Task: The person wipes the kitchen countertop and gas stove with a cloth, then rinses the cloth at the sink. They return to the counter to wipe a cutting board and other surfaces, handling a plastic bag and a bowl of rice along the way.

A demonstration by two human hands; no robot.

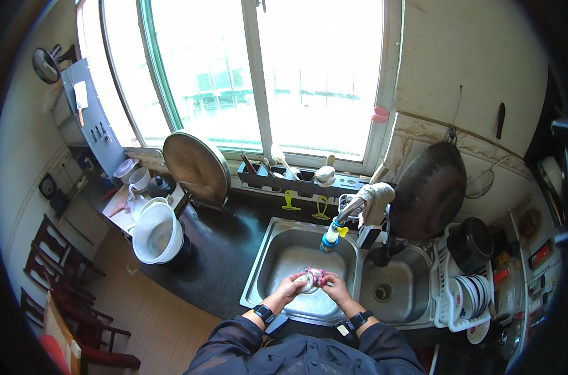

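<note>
Both my hands hold a crumpled, wet-looking cloth [311, 280], whitish with pink patches, over the larger left basin of a stainless steel double sink [284, 253]. My left hand [289, 288] pinches its left side. My right hand [335, 288] grips the pink right side. Just above and beyond them hangs the faucet's spout [331, 238], with a blue and white nozzle and a yellow lever. Whether water runs from it I cannot tell. A grey rag [377, 194] is draped over the faucet's bend.
Left on the dark counter [209, 253] stands a white plastic bucket [157, 234]; a round board [192, 164] leans behind it. A utensil rack [293, 180] lines the windowsill. Right of the smaller basin [396, 286] is a dish rack [462, 309] with plates [469, 290] and a black pot [470, 244]. A wok [429, 192] hangs behind.
</note>
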